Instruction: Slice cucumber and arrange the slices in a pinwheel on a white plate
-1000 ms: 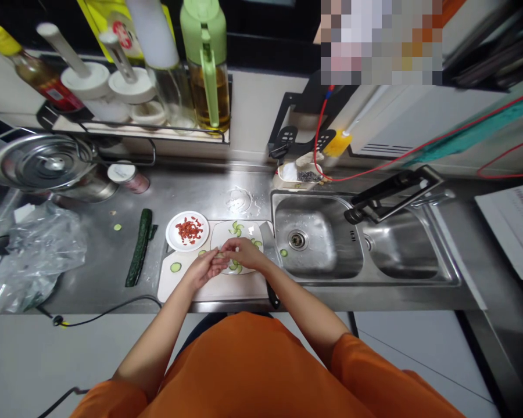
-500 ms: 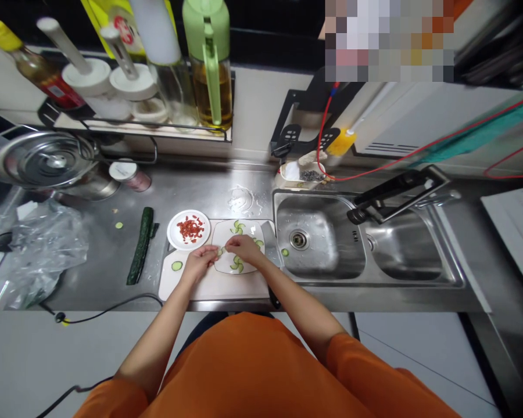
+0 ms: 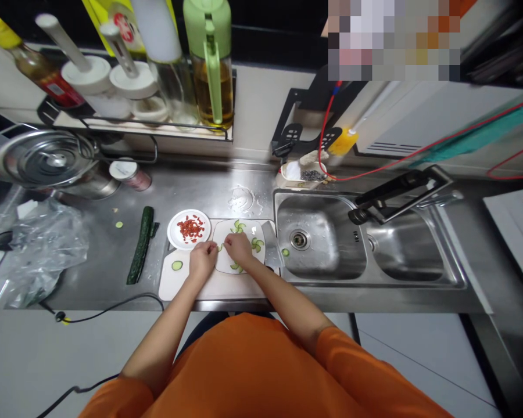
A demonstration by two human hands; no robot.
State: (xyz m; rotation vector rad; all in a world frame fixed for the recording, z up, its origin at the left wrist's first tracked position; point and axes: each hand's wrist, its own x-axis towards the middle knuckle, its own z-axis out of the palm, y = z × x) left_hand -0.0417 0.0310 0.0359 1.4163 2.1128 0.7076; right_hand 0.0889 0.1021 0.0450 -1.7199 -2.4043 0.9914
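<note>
White plate (image 3: 221, 265) placed near, probably for easy reach
Left hand (image 3: 201, 260) and right hand (image 3: 239, 249) curl beside a cucumber piece (image 3: 220, 248); whether they grip, I cannot tell.

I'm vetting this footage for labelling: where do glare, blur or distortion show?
Head view: whitish glare on the silvery steel counter; head view: the yellow-capped glass bottle leans outward, probably lens stretch; head view: the small pale-green piece between the bare left hand and right hand looks soft.

No text is legible; the red bottle label (image 3: 61, 90) is blurred.
</note>
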